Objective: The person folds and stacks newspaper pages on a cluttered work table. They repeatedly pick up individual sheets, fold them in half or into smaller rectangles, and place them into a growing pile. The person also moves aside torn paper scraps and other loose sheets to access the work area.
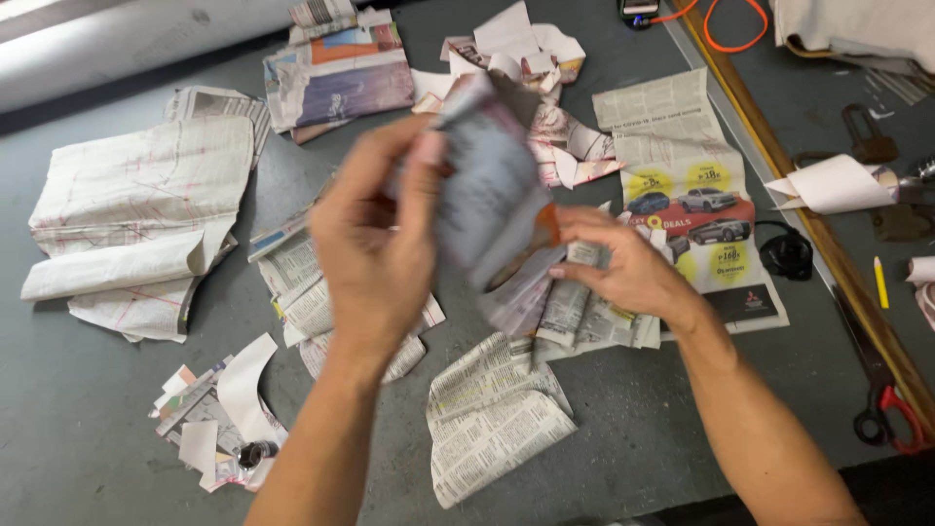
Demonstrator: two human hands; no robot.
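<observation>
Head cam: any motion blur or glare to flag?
Head view: the folded newspaper piece in both hands is motion-blurred, as are the left hand fingertips; right hand sharper. The floor papers and scissors are crisp. Bright glare washes the pale strip at top left.

Newspaper scraps all around, seemingly.

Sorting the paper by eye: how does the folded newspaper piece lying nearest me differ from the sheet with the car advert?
The folded black-and-white newspaper piece is small, creased and colourless; the long newspaper sheet with the car advert lies flat, bigger, with red and yellow print. Both rest on the grey floor, untouched by either hand.
</observation>
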